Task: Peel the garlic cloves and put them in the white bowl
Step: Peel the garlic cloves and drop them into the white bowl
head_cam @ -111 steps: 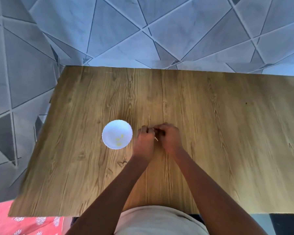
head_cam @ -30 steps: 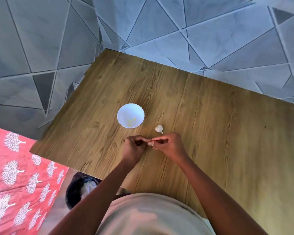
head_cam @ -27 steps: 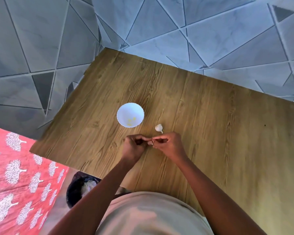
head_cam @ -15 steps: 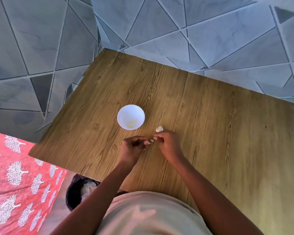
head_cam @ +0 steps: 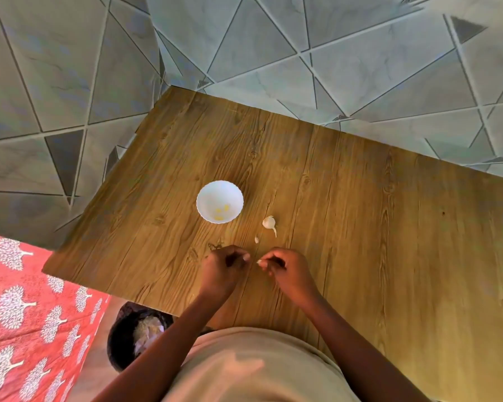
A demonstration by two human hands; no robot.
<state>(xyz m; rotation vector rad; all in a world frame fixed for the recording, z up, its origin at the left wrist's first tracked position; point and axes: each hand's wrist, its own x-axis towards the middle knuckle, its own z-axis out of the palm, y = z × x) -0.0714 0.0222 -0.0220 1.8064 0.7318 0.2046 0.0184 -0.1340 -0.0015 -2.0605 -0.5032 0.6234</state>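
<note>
Both hands hover low over the wooden table [head_cam: 360, 227], a small gap between them. The left hand [head_cam: 222, 271] has its fingers curled; whether it holds anything cannot be told. The right hand [head_cam: 288, 269] pinches a small pale scrap at its fingertips. A garlic piece [head_cam: 269, 222] with papery skin lies just beyond the right hand, a skin flake [head_cam: 256, 239] nearer. The white bowl [head_cam: 219, 201], beyond the left hand, holds yellowish bits. The table's near edge runs behind the left wrist.
</note>
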